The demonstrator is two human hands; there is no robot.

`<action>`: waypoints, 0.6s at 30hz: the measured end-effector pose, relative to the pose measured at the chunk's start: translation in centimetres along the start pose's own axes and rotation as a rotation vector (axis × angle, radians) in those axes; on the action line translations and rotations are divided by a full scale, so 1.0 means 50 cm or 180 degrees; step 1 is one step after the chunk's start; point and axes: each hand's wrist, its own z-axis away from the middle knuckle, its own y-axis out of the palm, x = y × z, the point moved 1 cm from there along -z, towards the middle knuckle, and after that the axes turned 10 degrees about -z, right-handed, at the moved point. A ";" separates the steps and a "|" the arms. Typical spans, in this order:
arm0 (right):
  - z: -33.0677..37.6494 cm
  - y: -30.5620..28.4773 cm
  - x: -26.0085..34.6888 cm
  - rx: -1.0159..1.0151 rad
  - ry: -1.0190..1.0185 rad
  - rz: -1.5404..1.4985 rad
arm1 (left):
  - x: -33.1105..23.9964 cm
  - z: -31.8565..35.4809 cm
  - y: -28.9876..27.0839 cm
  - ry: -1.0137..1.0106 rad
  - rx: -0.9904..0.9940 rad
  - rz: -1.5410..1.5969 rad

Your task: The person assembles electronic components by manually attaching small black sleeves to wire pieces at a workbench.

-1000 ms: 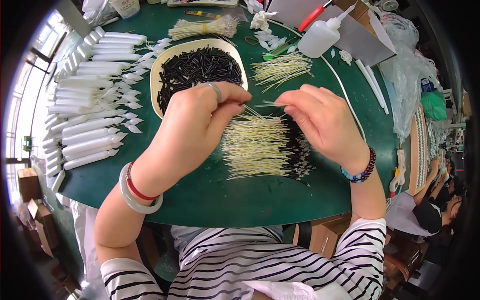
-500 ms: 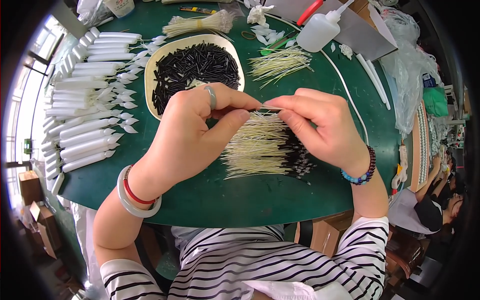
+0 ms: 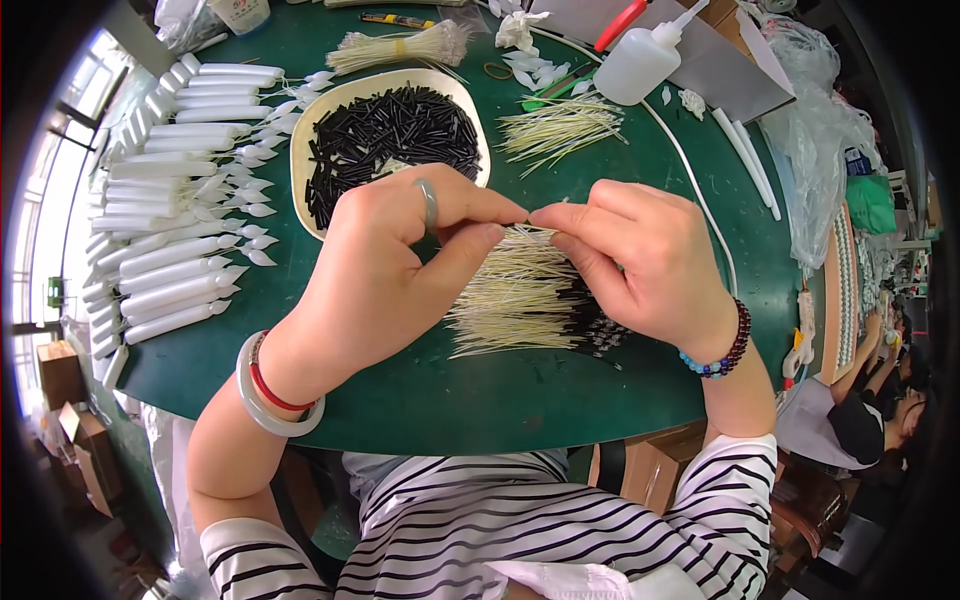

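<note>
My left hand [image 3: 385,265] is closed in a pinch, wearing a grey ring; what its fingertips hold is too small and hidden to make out. Its index fingertip meets that of my right hand [image 3: 645,260], which pinches a thin pale wire, mostly covered by the fingers. Beneath both hands lies a dense pile of thin pale wires [image 3: 510,305], with black sleeves [image 3: 592,320] along their right ends. Behind my left hand, a cream tray [image 3: 300,175] holds many short black tubes [image 3: 395,130].
Rows of white candle-shaped lights [image 3: 170,290] fill the left side. Farther back lie a tied wire bundle [image 3: 400,47], loose pale wires [image 3: 560,130] and a white squeeze bottle [image 3: 637,65]. A white cable [image 3: 690,165] curves along the right of the green table [image 3: 420,400].
My right hand has shifted slightly left, bringing its index fingertip against the left one. The stretch of wire visible between the fingers before is now mostly covered.
</note>
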 end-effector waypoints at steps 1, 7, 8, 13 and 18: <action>0.000 -0.001 0.001 0.0034 -0.0038 0.0123 | -0.002 -0.002 -0.002 0.0324 -0.0063 -0.0478; -0.001 0.005 0.004 0.0183 0.0049 0.0113 | 0.004 -0.001 0.010 0.0921 -0.0568 -0.0953; 0.002 0.010 0.003 0.0180 0.0048 0.0118 | 0.005 -0.001 0.012 0.0927 -0.0570 -0.0954; 0.003 0.019 -0.002 0.0243 0.0235 -0.0435 | 0.008 0.000 0.009 0.0230 -0.0534 -0.0209; 0.005 0.024 -0.007 0.0310 0.0454 -0.0754 | 0.010 0.000 0.014 0.0418 -0.0476 -0.0328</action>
